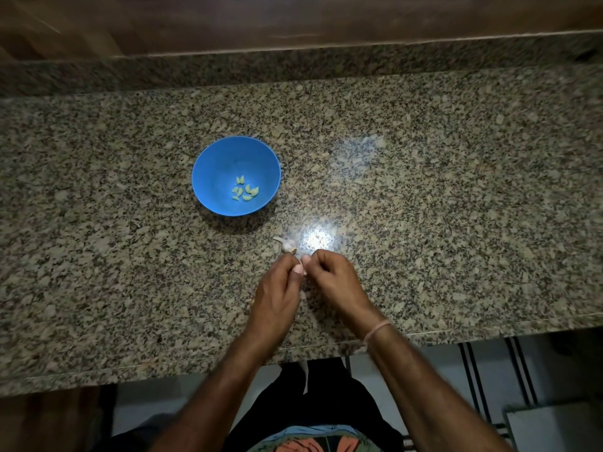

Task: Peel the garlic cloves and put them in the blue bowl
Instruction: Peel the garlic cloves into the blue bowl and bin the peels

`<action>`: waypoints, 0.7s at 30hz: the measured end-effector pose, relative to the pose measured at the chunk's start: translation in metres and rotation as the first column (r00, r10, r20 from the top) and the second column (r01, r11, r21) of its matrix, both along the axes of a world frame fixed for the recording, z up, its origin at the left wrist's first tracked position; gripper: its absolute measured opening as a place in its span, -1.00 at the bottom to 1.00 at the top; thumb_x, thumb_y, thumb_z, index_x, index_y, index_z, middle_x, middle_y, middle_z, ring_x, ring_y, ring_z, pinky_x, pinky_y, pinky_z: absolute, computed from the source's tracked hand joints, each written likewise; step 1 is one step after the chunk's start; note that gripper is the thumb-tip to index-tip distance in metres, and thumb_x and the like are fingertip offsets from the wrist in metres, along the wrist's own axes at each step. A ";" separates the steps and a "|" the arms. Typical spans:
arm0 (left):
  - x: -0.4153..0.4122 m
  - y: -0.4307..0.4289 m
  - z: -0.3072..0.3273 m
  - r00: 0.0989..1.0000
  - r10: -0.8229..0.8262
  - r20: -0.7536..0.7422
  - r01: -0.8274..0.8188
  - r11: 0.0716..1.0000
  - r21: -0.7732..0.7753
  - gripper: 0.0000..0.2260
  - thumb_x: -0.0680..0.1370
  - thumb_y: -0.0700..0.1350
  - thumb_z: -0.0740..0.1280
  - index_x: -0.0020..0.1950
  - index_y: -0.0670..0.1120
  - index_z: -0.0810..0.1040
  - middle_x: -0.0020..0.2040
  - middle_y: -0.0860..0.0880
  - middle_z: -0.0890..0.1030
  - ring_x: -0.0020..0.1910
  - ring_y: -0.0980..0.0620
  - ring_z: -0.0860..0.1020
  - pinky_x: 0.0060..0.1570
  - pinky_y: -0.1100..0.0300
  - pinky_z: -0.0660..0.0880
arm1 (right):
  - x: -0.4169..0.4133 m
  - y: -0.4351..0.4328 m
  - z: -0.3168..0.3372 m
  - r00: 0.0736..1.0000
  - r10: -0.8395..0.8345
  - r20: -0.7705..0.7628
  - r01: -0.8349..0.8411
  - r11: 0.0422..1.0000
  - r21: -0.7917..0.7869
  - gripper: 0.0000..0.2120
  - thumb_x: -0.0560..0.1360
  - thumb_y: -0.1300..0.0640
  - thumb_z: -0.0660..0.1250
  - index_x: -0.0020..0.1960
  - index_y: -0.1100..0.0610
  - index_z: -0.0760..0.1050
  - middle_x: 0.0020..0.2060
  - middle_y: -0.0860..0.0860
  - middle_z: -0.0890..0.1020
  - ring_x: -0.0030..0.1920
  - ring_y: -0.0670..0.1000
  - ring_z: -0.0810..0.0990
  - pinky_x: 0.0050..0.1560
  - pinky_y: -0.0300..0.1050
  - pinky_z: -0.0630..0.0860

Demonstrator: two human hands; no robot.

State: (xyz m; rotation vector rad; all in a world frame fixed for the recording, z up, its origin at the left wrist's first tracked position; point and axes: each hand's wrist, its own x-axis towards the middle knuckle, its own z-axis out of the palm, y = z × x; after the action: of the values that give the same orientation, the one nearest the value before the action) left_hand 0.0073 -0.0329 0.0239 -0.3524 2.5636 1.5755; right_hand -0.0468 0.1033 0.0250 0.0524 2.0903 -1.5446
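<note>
Granite counter (424,190) — blue bowl (212,164) near garlic bulb (287,244)

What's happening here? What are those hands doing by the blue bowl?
Someone is peeling garlic at a speckled stone counter. The left hand and right hand meet, fingertips pinching a small clove that is mostly hidden between them. Just beyond the hands lies a garlic piece in its papery skin. The blue bowl sits further back to the left, with several peeled cloves inside.
</note>
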 end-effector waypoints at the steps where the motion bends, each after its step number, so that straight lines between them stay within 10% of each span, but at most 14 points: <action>1: 0.000 0.000 -0.003 0.997 -0.031 -0.065 0.024 0.995 -0.099 -0.83 0.73 -0.03 0.14 -0.04 -0.01 0.37 -0.17 0.07 0.45 -0.19 0.10 0.44 -0.25 0.16 0.33 | -0.001 0.000 0.000 0.995 -0.014 0.097 0.018 0.999 -0.047 -0.68 0.68 -0.03 0.32 -0.21 0.05 0.43 -0.35 -0.12 0.46 -0.36 -0.19 0.39 -0.31 -0.33 0.39; 3: -0.001 0.000 -0.006 0.997 -0.045 -0.064 0.033 0.984 -0.177 -0.83 0.74 -0.07 0.16 -0.05 0.00 0.35 -0.19 0.10 0.42 -0.24 0.17 0.39 -0.28 0.18 0.28 | 0.000 -0.001 -0.002 0.994 -0.019 0.109 0.023 0.999 -0.035 -0.70 0.67 -0.04 0.33 -0.18 0.06 0.46 -0.33 -0.10 0.49 -0.34 -0.16 0.42 -0.28 -0.29 0.41; 5: -0.007 0.000 0.001 0.979 0.043 0.201 -0.066 0.992 0.109 -0.84 0.75 -0.05 0.16 -0.01 -0.02 0.43 -0.23 0.11 0.46 -0.30 0.16 0.41 -0.32 0.18 0.32 | 0.006 -0.003 -0.005 0.993 -0.018 -0.118 0.028 0.996 0.081 -0.72 0.66 0.03 0.37 -0.19 0.07 0.46 -0.35 -0.11 0.48 -0.37 -0.22 0.40 -0.31 -0.36 0.36; 7: -0.013 0.000 0.007 0.847 0.046 0.530 -0.352 0.795 0.494 -0.81 0.74 -0.07 0.15 -0.05 -0.05 0.44 -0.34 0.08 0.39 -0.40 0.13 0.32 -0.44 0.22 0.22 | 0.010 -0.004 -0.007 0.936 0.010 -0.351 0.045 0.988 0.148 -0.73 0.65 0.11 0.39 -0.19 0.10 0.44 -0.39 -0.14 0.44 -0.39 -0.20 0.41 -0.38 -0.40 0.30; 9: -0.014 -0.003 0.009 0.803 0.025 0.596 -0.436 0.706 0.558 -0.76 0.74 -0.05 0.16 -0.10 -0.06 0.44 -0.37 0.09 0.36 -0.43 0.12 0.31 -0.48 0.24 0.19 | 0.011 -0.006 -0.008 0.886 0.033 -0.463 0.055 0.983 0.175 -0.72 0.65 0.09 0.40 -0.20 0.10 0.43 -0.41 -0.14 0.42 -0.40 -0.17 0.39 -0.40 -0.39 0.26; 13: -0.003 -0.007 0.006 0.976 0.003 0.218 -0.018 0.998 0.066 -0.73 0.76 0.08 0.12 0.13 0.01 0.57 -0.09 0.06 0.63 -0.12 0.11 0.60 -0.15 0.14 0.52 | 0.010 -0.008 -0.003 0.977 -0.095 -0.192 0.116 0.988 0.100 -0.70 0.60 -0.04 0.45 -0.24 0.06 0.51 -0.40 -0.11 0.54 -0.41 -0.21 0.46 -0.33 -0.31 0.44; 21: 0.008 -0.003 -0.001 0.995 -0.040 -0.092 0.017 0.970 -0.242 -0.79 0.76 -0.04 0.12 0.00 -0.07 0.44 -0.24 0.04 0.46 -0.28 0.06 0.45 -0.30 0.07 0.35 | 0.021 -0.006 0.000 0.997 -0.020 -0.076 0.019 1.000 -0.013 -0.64 0.70 -0.07 0.28 -0.18 0.13 0.48 -0.32 -0.06 0.47 -0.31 -0.10 0.40 -0.25 -0.23 0.40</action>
State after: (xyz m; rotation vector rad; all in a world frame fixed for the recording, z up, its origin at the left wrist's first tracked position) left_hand 0.0153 -0.0359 0.0229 -0.2653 2.8286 1.3028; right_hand -0.0256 0.0976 0.0254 0.0100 2.1451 -1.5938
